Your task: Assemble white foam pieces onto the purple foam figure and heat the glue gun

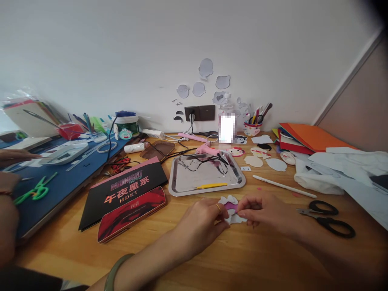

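At the table's (182, 258) far edge, a pixelated patch (227, 127) hides the bottle's (226, 104) lower part. The left hand (201, 216) and right hand (266, 211) partly cover the paper piece (230, 207). The view cuts off another person's hand (18, 157) and the sheets (353, 176) at the right.

Small white-and-purple cutout (231, 207), seemingly paper, pinched between both hands (203, 218).

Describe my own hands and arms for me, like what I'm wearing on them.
Your left hand has a thin gold-coloured ring on one finger, and a smooth, rounded green bangle circles that forearm. Your right hand shows no ring or bracelet. Neither hand is gloved, and no sleeve shows on either forearm.
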The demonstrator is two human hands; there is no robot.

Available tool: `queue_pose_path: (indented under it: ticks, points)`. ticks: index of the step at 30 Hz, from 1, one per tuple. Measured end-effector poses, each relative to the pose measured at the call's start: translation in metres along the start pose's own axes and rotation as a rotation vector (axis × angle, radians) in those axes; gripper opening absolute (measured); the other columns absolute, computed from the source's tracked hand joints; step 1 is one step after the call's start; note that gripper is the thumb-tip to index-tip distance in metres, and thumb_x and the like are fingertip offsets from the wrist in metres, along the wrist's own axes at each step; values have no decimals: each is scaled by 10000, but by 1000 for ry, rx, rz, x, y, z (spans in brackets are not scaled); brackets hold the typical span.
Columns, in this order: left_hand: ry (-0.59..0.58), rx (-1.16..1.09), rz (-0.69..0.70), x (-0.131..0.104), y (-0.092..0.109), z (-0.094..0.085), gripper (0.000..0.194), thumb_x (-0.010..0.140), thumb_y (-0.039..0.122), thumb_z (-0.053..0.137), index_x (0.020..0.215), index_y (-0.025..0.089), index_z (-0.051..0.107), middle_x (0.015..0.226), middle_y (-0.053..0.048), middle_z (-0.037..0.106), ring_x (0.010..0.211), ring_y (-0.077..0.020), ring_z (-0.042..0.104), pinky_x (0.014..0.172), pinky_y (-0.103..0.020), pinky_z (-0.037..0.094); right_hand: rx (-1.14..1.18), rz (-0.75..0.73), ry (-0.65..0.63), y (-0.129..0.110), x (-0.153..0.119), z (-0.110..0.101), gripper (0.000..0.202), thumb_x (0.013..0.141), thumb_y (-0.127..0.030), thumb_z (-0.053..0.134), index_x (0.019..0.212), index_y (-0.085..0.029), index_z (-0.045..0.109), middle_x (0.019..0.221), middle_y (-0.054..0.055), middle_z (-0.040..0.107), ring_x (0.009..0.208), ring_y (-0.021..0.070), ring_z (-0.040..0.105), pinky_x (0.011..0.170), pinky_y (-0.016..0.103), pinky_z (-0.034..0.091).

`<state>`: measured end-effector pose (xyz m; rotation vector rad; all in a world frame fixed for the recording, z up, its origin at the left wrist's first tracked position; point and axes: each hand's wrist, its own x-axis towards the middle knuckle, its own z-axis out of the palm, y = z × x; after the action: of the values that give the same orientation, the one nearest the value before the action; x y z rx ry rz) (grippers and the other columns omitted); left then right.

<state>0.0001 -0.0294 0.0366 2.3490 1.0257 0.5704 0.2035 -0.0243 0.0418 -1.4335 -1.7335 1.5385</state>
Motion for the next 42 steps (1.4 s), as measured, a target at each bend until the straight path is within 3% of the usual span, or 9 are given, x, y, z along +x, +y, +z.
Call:
queue_pose_path:
  ticks: [8, 14, 22, 25, 31, 38, 42]
  points:
    - [-86, 148, -49, -1, -7, 8, 137, 739, 136, 499, 785, 151, 627, 724, -50, 624, 643, -150, 536, 569, -230, 357, -291, -1, 70, 13, 0, -10, 100, 700, -211, 527, 758, -200, 608, 679, 14, 653, 626, 154, 603, 564, 239, 445]
    - [-77, 182, -58, 1, -6, 10, 175, 736, 127, 477, 759, 153, 649, 717, -60, 625, 670, -160, 544, 600, -241, 375, -428, 8, 175, 17, 5, -6, 98, 689, -272, 569, 747, -223, 631, 729, 19, 662, 696, 188, 595, 611, 278, 413]
    - [-82, 210, 34, 3, -13, 11, 164, 747, 119, 479, 770, 177, 631, 784, -34, 626, 748, -159, 538, 655, -244, 382, -753, 27, 245, 9, -1, -15, 122, 738, -279, 520, 743, -233, 633, 730, 13, 648, 686, 174, 571, 582, 264, 379]
    - [-96, 198, 24, 3, -12, 5, 141, 759, 153, 500, 797, 194, 629, 832, -22, 626, 792, -159, 539, 686, -246, 390, -786, -6, 228, 6, -6, -19, 117, 737, -244, 518, 731, -245, 635, 730, 0, 641, 684, 172, 563, 586, 269, 366]
    - [-127, 278, -141, 5, -3, -5, 141, 731, 179, 520, 788, 206, 645, 782, -11, 651, 780, -178, 547, 642, -256, 391, -804, -26, 170, 8, -4, -10, 100, 691, -217, 563, 705, -272, 645, 688, -29, 640, 644, 159, 554, 546, 253, 334]
    - [-130, 348, -131, 6, -8, 5, 124, 716, 193, 530, 760, 196, 646, 773, -17, 651, 766, -190, 542, 598, -260, 374, -834, -6, 213, 10, -2, -6, 130, 708, -228, 536, 701, -283, 654, 681, -28, 642, 645, 161, 557, 518, 240, 301]
    - [-142, 279, -139, 8, -8, -2, 146, 732, 190, 527, 780, 212, 664, 779, -14, 653, 779, -178, 546, 631, -255, 383, -832, -10, 220, 7, -3, -7, 140, 718, -238, 525, 701, -295, 652, 690, -35, 648, 658, 164, 561, 533, 247, 311]
